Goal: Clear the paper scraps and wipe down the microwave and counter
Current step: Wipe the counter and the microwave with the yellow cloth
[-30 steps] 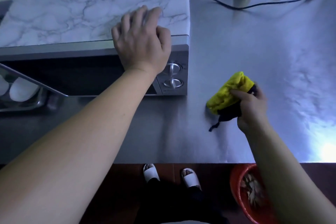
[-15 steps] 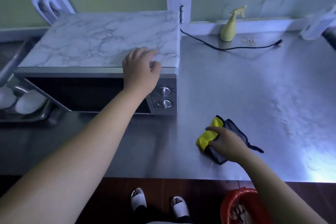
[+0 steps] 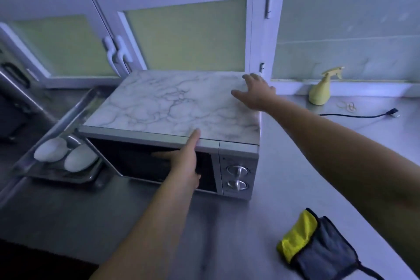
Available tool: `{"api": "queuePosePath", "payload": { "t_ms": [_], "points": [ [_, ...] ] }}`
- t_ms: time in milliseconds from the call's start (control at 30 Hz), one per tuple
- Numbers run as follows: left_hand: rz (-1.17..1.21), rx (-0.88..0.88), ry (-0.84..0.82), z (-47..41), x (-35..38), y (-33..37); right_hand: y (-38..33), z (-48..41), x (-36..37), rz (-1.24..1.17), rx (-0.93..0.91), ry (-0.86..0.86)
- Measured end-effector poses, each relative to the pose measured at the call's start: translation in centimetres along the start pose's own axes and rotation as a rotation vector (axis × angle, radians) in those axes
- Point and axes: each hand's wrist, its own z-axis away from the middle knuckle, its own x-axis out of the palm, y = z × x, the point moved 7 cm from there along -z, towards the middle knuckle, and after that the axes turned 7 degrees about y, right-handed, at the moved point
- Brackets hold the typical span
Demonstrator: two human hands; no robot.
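Presently, on the steel counter [image 3: 284,166], the microwave [image 3: 170,107] is steadied by two flat, open-fingered hands, the left hand [image 3: 185,161] at its front top edge and the right hand [image 3: 255,95] on its far right corner, seemingly to shift it, while the yellow-and-grey cloth [image 3: 316,245] lies unheld near the counter's front.

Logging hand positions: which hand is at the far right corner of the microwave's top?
The right hand, fingers spread at that far corner. The left hand is at the microwave's front edge instead, thumb up against the top.
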Motion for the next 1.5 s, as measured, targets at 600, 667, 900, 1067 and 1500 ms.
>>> {"api": "queuePosePath", "payload": {
  "t_ms": [600, 667, 900, 1067, 1500],
  "points": [
    [0.028, 0.06, -0.123, -2.4, 0.0, -0.5, 1.8, -6.9, 1.1, 0.132, 0.084, 0.094],
    [0.01, 0.06, -0.143, -2.7, -0.7, -0.2, 2.4, -5.7, 0.8, 0.135, 0.116, 0.107],
    [-0.181, 0.14, -0.246, -5.1, -2.5, 2.7, 5.9, 1.1, -0.8, 0.058, 0.276, 0.219],
    [-0.31, 0.178, -0.36, -7.1, -3.4, 5.0, 6.5, 8.2, -1.7, 0.005, 0.347, 0.332],
    [-0.319, 0.424, -0.349, -5.5, -12.6, 6.7, 0.0, 27.6, -0.3, -0.2, 0.397, 0.396]
  ]
}}
